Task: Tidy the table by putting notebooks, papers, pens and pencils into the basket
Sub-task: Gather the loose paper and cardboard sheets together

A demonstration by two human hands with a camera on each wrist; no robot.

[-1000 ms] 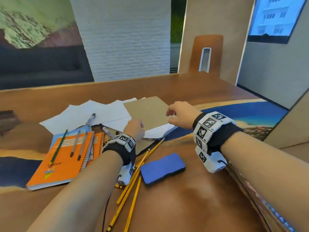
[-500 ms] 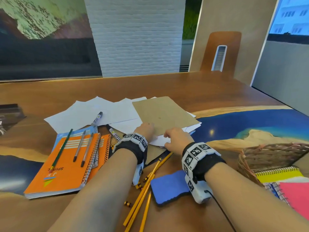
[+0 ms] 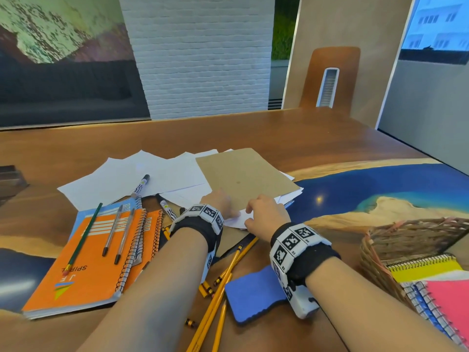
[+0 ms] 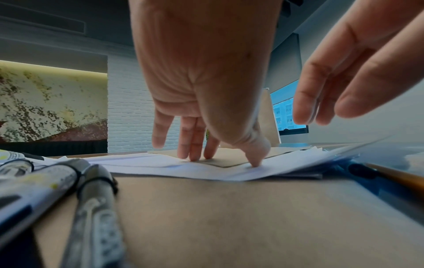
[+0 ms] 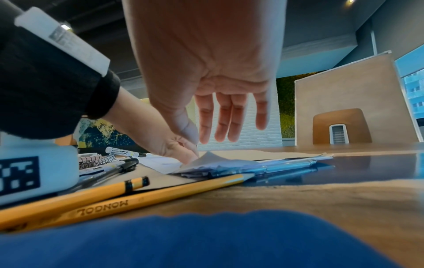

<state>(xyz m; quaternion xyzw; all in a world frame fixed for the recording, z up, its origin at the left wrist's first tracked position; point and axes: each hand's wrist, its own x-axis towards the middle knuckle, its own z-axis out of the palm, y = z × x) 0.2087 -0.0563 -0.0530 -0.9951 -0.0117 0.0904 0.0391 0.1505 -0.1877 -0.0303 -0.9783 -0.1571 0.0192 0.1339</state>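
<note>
A fan of white papers lies mid-table with a brown card sheet on top. My left hand presses the near edge of the stack. In the left wrist view its fingers stand straight on the card and the thumb pushes on a white sheet. My right hand hovers just right of it with fingers loosely extended, holding nothing. Below it a paper corner curls up. The wicker basket stands at the right with notebooks inside.
Orange spiral notebooks carrying a green pencil and two pens lie at the left. Two markers rest by the papers. Yellow pencils and a blue eraser lie under my forearms. A blue pen sits beside the stack.
My right hand has come back from the card sheet's right edge to the near edge of the stack, close beside my left hand. The left hand has stayed on the papers.
</note>
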